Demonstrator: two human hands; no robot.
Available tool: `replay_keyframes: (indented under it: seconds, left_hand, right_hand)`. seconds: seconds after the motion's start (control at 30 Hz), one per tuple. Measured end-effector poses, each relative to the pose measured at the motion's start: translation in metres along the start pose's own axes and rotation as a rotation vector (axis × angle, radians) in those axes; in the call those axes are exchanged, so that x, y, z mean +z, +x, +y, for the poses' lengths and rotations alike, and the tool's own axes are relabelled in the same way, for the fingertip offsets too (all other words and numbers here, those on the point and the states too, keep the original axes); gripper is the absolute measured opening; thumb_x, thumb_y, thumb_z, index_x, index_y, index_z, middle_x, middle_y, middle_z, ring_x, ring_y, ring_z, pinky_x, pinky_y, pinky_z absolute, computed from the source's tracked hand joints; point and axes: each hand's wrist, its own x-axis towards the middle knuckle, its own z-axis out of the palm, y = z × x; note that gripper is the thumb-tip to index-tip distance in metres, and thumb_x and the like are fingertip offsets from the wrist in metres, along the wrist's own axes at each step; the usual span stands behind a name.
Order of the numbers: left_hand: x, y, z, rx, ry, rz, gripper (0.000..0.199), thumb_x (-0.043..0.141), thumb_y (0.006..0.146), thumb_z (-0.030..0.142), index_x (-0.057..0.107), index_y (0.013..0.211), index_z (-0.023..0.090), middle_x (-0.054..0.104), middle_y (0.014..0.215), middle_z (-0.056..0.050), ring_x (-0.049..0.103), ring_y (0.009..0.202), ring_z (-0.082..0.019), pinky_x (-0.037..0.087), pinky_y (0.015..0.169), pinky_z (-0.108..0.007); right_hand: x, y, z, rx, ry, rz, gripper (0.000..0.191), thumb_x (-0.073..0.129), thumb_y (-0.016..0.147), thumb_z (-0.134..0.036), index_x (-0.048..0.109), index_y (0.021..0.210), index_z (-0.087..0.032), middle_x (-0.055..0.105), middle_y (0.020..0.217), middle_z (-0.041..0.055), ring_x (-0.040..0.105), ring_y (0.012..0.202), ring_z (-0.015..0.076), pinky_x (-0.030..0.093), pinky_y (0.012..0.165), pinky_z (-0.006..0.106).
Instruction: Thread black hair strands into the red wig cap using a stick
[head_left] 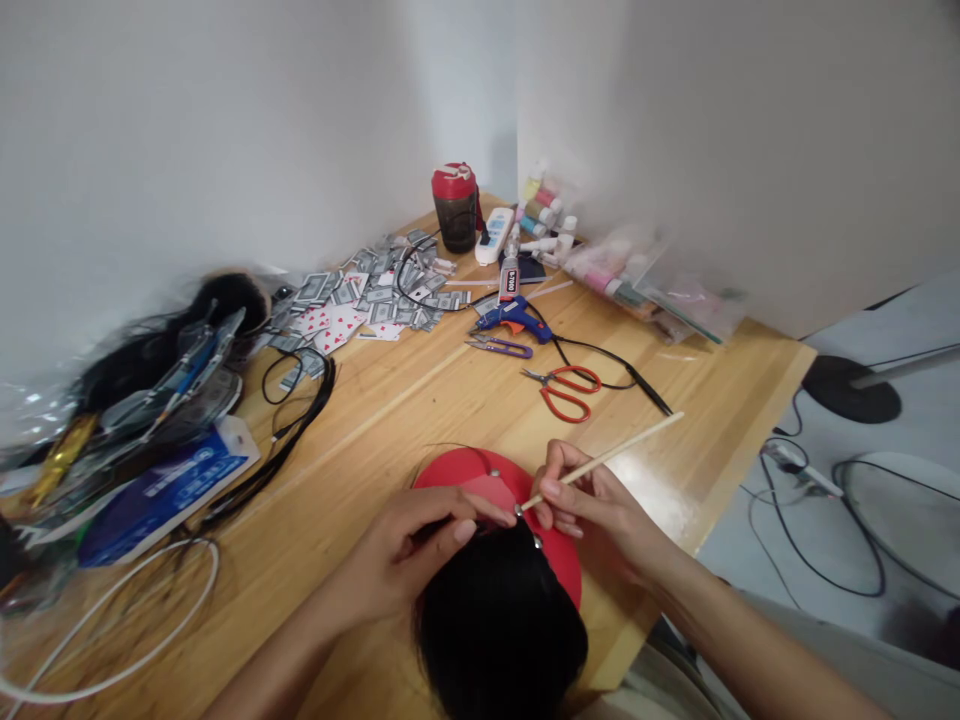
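My right hand (592,505) pinches a thin wooden stick (604,463), and the stick's tip reaches a small metal stud (518,510). That stud sits on a round red disc (551,545), which lies on the wooden table (360,440). A mass of black hair (499,625) covers the disc's near part. My left hand (412,550) lies across the hair, with its fingertips close to the stud and the stick's tip. Another stud (537,541) shows on the hair, and the hair hides the disc's lower side.
Red-handled scissors (562,392), a blue glue gun (514,318), and purple snips (499,347) lie beyond my hands. Printed cards (352,310) are scattered farther back. Plastic bags (150,400) and black cords (300,410) crowd the left. Walls close the far sides, and the table's right edge (750,430) drops to the floor.
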Motion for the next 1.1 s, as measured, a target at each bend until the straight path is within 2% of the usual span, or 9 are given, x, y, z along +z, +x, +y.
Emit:
replay_keyframes:
  seconds: [0.17,0.27,0.53,0.8,1.1]
  left_hand:
    - [-0.002,-0.001,-0.009,-0.108,-0.154,0.091,0.030,0.054,0.098,0.041,0.072,0.092,0.017,0.076,0.103,-0.010,0.070,0.096,-0.021,0.052,0.089,-0.033]
    - [-0.003,-0.002,-0.013,-0.146,-0.193,0.132,0.035,0.056,0.095,0.048,0.072,0.091,0.017,0.076,0.099,-0.011,0.069,0.094,-0.022,0.052,0.089,-0.035]
    - [0.000,-0.001,-0.012,-0.122,-0.250,0.159,0.027,0.057,0.097,0.041,0.075,0.098,0.021,0.076,0.101,-0.006,0.066,0.094,-0.017,0.048,0.090,-0.028]
    - [0.001,0.000,-0.012,-0.117,-0.294,0.182,0.023,0.058,0.097,0.038,0.076,0.100,0.023,0.076,0.102,-0.004,0.066,0.095,-0.015,0.047,0.090,-0.025]
    - [0.003,0.001,-0.012,-0.082,-0.296,0.203,0.022,0.058,0.098,0.035,0.077,0.097,0.024,0.076,0.096,-0.003,0.067,0.090,-0.014,0.048,0.086,-0.022]
  right_hand:
    - [0.006,-0.003,0.000,-0.028,-0.015,0.050,0.030,0.072,0.087,-0.038,0.050,0.076,-0.021,0.065,0.058,-0.0031,0.034,0.045,0.0082,0.021,0.046,0.024]
    - [0.010,-0.006,0.003,-0.066,-0.071,0.095,0.028,0.071,0.088,-0.039,0.052,0.077,-0.021,0.066,0.058,-0.0031,0.038,0.047,0.0094,0.024,0.048,0.024]
    - [0.018,-0.016,0.010,-0.211,-0.197,0.169,0.026,0.066,0.092,-0.039,0.055,0.075,-0.022,0.066,0.067,-0.0016,0.057,0.065,0.0147,0.041,0.064,0.027]
    - [0.022,-0.019,0.009,-0.222,-0.214,0.190,0.024,0.065,0.094,-0.037,0.056,0.077,-0.023,0.066,0.068,-0.0024,0.057,0.066,0.0138,0.041,0.066,0.027]
    - [0.017,-0.014,0.006,-0.179,-0.145,0.129,0.024,0.067,0.093,-0.035,0.055,0.077,-0.022,0.066,0.064,-0.0053,0.054,0.062,0.0112,0.037,0.062,0.025]
